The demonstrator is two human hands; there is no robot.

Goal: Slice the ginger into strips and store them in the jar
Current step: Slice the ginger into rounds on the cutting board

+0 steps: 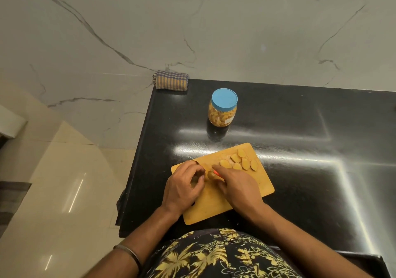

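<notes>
A wooden cutting board (260,186) lies on the black counter in front of me. Several flat ginger slices (241,162) lie spread on its far right part. My left hand (183,188) rests on the board's left side, fingers curled on a small ginger piece (209,175). My right hand (237,186) grips a knife; only a bit of its red handle (216,173) shows, and the blade is hidden between my hands. A clear jar (222,110) with a blue lid stands closed behind the board, holding yellowish pieces.
The black counter (310,149) extends to the right. Its left edge drops to a cream tiled floor (53,202). A folded checked cloth (171,80) sits at the back left corner against the marble wall (192,31).
</notes>
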